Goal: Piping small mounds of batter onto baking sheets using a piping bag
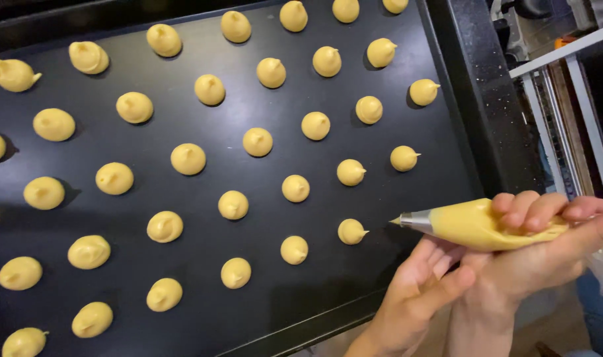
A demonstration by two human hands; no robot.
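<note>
Your right hand (546, 244) wraps the piping bag (486, 225), its fingers (523, 211) curled over the top and pressed into the filled part. Your left hand (423, 284) sits under the bag, fingers together, thumb pointing towards the right wrist. The bag lies nearly level, full of pale yellow batter, with its metal tip (414, 221) sticking out left of your fingers. Just beyond the tip is the nearest mound (351, 231). Rows of small peaked mounds cover the black tray (262, 311).
</note>
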